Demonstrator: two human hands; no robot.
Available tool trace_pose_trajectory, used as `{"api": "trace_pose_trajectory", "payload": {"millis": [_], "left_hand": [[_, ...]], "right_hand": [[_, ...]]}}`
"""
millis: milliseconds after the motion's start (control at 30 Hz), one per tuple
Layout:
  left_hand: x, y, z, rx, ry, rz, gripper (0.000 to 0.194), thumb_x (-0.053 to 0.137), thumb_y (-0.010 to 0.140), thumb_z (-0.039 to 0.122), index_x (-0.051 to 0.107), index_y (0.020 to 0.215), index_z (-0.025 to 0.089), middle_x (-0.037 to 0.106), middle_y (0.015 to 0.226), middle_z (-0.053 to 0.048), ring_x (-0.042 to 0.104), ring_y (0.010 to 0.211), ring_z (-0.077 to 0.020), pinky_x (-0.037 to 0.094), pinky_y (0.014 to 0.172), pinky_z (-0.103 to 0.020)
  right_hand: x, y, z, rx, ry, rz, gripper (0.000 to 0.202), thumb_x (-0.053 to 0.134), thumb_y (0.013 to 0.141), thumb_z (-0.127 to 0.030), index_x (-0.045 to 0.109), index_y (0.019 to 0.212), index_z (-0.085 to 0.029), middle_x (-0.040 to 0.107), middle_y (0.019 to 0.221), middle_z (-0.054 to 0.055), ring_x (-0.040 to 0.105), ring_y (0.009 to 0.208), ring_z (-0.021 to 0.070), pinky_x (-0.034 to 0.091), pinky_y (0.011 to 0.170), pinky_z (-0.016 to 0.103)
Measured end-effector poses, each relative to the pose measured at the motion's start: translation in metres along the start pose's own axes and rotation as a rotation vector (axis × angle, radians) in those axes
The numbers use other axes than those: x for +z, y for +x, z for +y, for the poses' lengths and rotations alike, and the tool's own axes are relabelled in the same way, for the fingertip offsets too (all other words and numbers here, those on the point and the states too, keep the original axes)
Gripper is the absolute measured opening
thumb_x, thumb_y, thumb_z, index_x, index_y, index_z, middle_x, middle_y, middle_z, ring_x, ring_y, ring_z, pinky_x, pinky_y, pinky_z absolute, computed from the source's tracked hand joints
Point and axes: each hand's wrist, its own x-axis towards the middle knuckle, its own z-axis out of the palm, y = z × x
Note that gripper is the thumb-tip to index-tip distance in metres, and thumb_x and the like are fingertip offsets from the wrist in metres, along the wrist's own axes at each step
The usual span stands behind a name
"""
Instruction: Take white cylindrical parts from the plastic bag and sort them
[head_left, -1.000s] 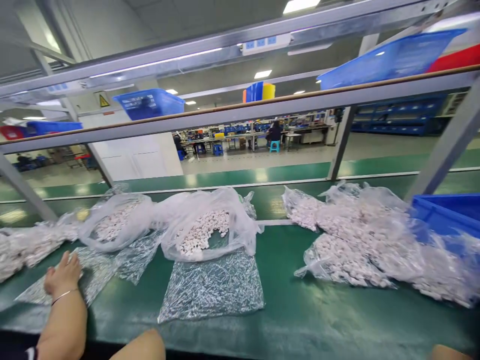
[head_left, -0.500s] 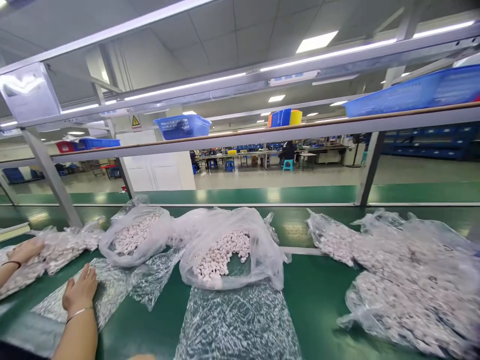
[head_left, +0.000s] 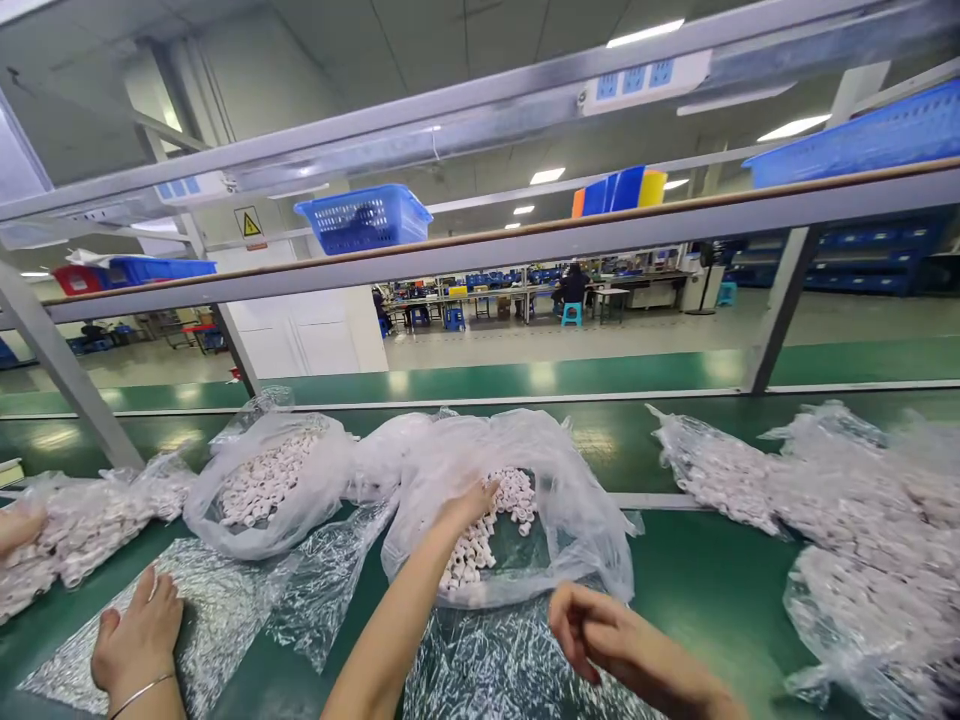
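Small white ring-like pieces (head_left: 466, 560) lie inside an open-mouthed, cloudy plastic bag (head_left: 589, 520) on the green worktop. My left hand (head_left: 466, 505) reaches into this bag with its fingertips at the heap; how far they are closed does not show. To the right, above the bag's front edge, my right hand (head_left: 600, 630) has loosely bent fingers that stand apart, with nothing between them. Beneath my hands spreads a crinkled clear plastic sheet (head_left: 480, 660).
A co-worker's hand (head_left: 142, 635) with a bracelet rests on another crinkled plastic sheet (head_left: 217, 590); their other hand (head_left: 19, 530) touches filled bags. A second open bag (head_left: 202, 510) stands left of mine. Filled bags (head_left: 862, 520) lie right. A shelf (head_left: 517, 240) with blue baskets (head_left: 367, 220) crosses overhead.
Both my hands have come into view, the left now at the pieces in the bag. The camera has shifted. The co-worker's braceleted hand stays on its sheet.
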Motion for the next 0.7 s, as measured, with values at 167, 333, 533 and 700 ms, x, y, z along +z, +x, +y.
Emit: {"api": "trace_pose_trajectory", "payload": {"millis": [167,333,533,700], "left_hand": [[0.002,0.006,-0.005,0.016,0.028,0.129,0.046,0.043,0.077,0.064,0.068,0.103,0.037,0.067,0.129,0.007,0.039,0.14,-0.0286,0.026,0.116,-0.056],[0.006,0.005,-0.007,0.022,0.023,0.156,0.055,0.037,0.074,0.063,0.066,0.107,0.029,0.066,0.131,0.0,0.038,0.14,-0.0321,0.027,0.112,-0.062],[0.006,0.004,-0.006,0.005,0.061,0.169,0.071,0.04,0.071,0.064,0.053,0.128,0.026,0.052,0.146,-0.006,0.037,0.142,-0.0287,0.024,0.118,-0.057],[0.009,-0.009,0.003,0.023,0.14,0.074,0.052,0.031,0.079,0.067,0.055,0.106,0.029,0.064,0.12,-0.001,0.043,0.137,-0.0344,0.049,0.09,-0.055]], "right_hand": [[-0.017,0.017,0.041,0.105,0.257,0.094,0.034,0.07,0.089,-0.049,0.066,0.102,-0.018,0.05,0.076,-0.002,0.041,0.06,0.007,0.027,0.053,0.021],[-0.022,0.017,0.051,0.126,0.316,0.082,0.029,0.068,0.092,-0.044,0.067,0.101,-0.017,0.052,0.077,0.0,0.04,0.059,0.0071,0.025,0.052,0.022],[-0.021,0.018,0.048,0.08,0.415,0.153,0.028,0.07,0.089,-0.044,0.067,0.097,-0.018,0.048,0.076,-0.002,0.037,0.058,0.0069,0.025,0.053,0.021],[-0.022,0.019,0.05,0.073,0.455,0.215,0.029,0.073,0.087,-0.046,0.067,0.094,-0.018,0.048,0.076,-0.002,0.035,0.059,0.0076,0.026,0.053,0.021]]}}
